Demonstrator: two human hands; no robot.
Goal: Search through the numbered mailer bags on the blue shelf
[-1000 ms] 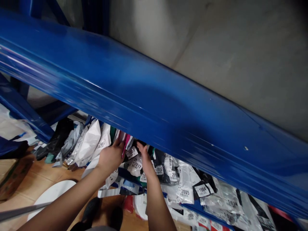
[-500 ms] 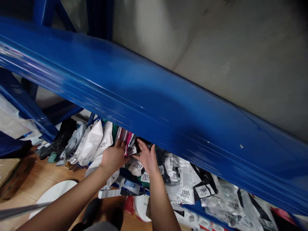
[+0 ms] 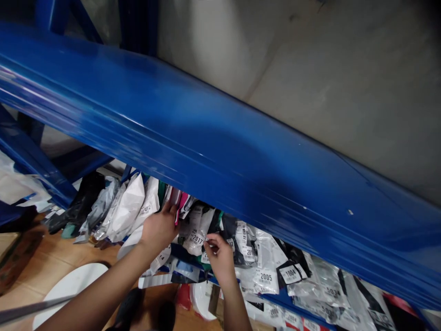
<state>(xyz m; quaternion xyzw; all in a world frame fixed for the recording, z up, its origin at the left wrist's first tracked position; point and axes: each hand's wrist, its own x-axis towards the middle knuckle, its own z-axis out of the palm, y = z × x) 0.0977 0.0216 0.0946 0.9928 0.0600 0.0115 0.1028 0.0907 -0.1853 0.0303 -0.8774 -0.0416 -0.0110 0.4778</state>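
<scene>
Touching pink bag (image 3: 181, 205) with left hand (image 3: 159, 227), cannot tell how open; pinching 2017 bag (image 3: 199, 233) narrowly with right hand (image 3: 221, 258).

bags (image 3: 265, 259): upper ends behind blue beam (image 3: 206, 133) | label (image 3: 205, 257): partly behind right hand (image 3: 221, 259) | cardboard box (image 3: 7, 243): cut off left

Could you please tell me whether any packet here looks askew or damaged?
Slightly: the packet labelled 1004 looks askew, its label slanting up to the right while that of the neighbouring 2005 packet lies nearly level. I see nothing clearly spilled or torn.
</scene>
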